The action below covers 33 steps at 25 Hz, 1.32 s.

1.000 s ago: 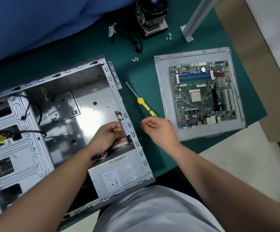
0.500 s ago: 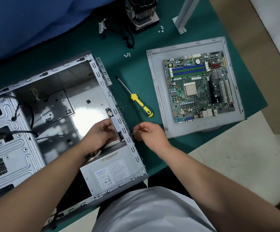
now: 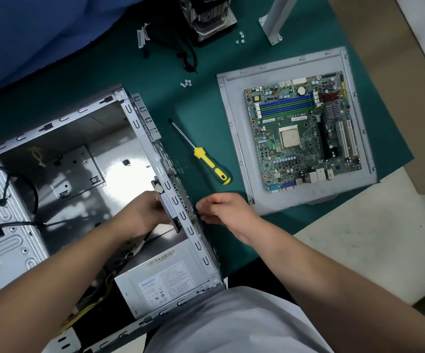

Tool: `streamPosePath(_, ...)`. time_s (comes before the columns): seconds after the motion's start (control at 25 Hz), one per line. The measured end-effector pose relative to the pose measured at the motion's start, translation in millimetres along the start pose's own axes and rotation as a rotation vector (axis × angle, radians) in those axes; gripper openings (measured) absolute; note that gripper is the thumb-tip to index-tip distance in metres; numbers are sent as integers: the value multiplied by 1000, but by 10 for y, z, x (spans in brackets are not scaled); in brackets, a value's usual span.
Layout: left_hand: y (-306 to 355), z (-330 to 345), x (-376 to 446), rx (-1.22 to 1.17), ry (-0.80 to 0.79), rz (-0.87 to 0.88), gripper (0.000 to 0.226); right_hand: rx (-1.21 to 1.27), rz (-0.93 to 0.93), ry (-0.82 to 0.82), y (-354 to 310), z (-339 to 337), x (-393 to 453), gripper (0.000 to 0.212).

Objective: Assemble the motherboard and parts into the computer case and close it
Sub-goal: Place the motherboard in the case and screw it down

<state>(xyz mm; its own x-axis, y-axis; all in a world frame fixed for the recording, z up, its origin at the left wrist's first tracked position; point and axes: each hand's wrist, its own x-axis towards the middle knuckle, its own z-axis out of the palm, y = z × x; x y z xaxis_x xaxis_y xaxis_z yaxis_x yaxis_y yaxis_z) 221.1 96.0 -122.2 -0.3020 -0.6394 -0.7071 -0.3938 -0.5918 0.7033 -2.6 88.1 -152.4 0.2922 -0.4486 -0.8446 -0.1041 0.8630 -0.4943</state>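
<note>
The open grey computer case (image 3: 61, 159) lies on its side at the left, with the power supply (image 3: 163, 281) in its near corner. Inside the case, my left hand (image 3: 142, 215) holds a small black part (image 3: 169, 205) flat against the rear wall. Just outside that wall, my right hand (image 3: 224, 210) pinches something small at the wall's outer face; what it holds is too small to tell. The green motherboard (image 3: 303, 131) rests on the grey side panel (image 3: 234, 138) at the right.
A yellow-handled screwdriver (image 3: 206, 159) lies on the green mat between case and panel. Small piles of screws (image 3: 186, 83) (image 3: 240, 38) sit further back, near a CPU cooler (image 3: 208, 16) with black cables. A metal post (image 3: 275, 21) stands at the back right.
My right hand has moved left from near the screwdriver to the outer face of the case's rear wall. My left hand keeps holding the part inside.
</note>
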Motion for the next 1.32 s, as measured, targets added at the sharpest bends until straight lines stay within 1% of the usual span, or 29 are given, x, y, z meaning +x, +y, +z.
streamPosePath(0.12,-18,-19,0,47,-1,19,28,58,76,-27,-4,-1,22,15)
streamPosePath(0.2,-32,-18,1,95,9,22,31,96,106,-34,-13,-5,28,16)
streamPosePath(0.36,-43,-29,-1,139,-4,27,42,110,122,-58,-22,1,46,16)
streamPosePath(0.48,-47,-12,-8,140,-16,32,41,106,119,-76,-44,-7,49,14)
streamPosePath(0.6,-66,-6,8,129,-24,48,27,55,93,-78,-55,-19,48,14)
streamPosePath(0.72,-90,2,20,135,-24,47,22,18,75,-78,-54,-11,42,17)
streamPosePath(0.8,-87,4,18,140,-20,51,25,-12,64,-70,-67,-6,43,15)
streamPosePath(0.92,-37,7,-10,139,-30,76,42,-71,74,-87,-120,-16,64,16)
streamPosePath(1.0,-16,9,-21,124,-32,74,49,-139,73,-103,-163,-27,85,16)
streamPosePath(1.16,-28,3,-13,110,-38,52,46,-221,21,-96,-175,-18,107,20)
streamPosePath(1.32,-48,2,7,103,-21,-9,36,-190,21,-72,-130,-2,104,23)
